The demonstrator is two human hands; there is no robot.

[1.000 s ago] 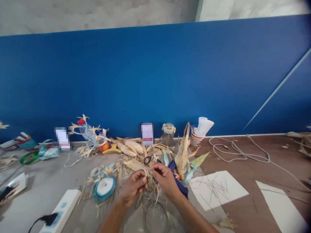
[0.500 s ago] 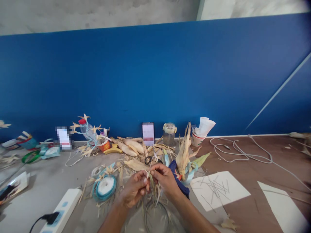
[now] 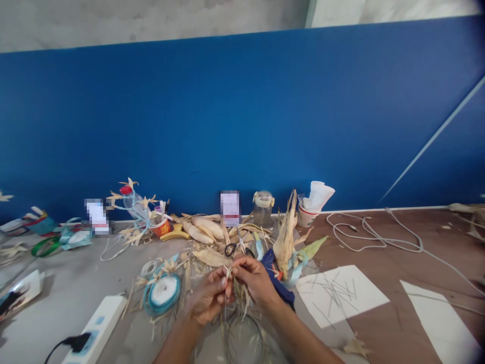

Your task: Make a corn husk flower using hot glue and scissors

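My left hand (image 3: 209, 297) pinches a small pale piece of corn husk (image 3: 228, 271) between thumb and fingers. My right hand (image 3: 254, 280) meets it from the other side, its thumb and forefinger closed on the same husk. A thin stem, perhaps wire, runs down below the fingers. Under both hands lie husk scraps and a dark coil of wire (image 3: 261, 331). Just beyond the fingertips are scissors (image 3: 241, 246) and a broad dry husk leaf (image 3: 210, 258). A blue ribbon spool (image 3: 162, 294) with pale husk flowers sits left of my left hand.
Right of my arm, a white sheet (image 3: 316, 308) bears several thin wire pieces. A bundle of dry husks (image 3: 284, 247), a lidded jar (image 3: 263, 207) and paper cups (image 3: 306, 217) line the back. A power strip (image 3: 108, 316) lies front left. White cable (image 3: 379, 242) trails across the right side.
The greenish husk strip that hung between my hands shows less now. Both hands keep their pinch in nearly the same place, and the view has shifted slightly.
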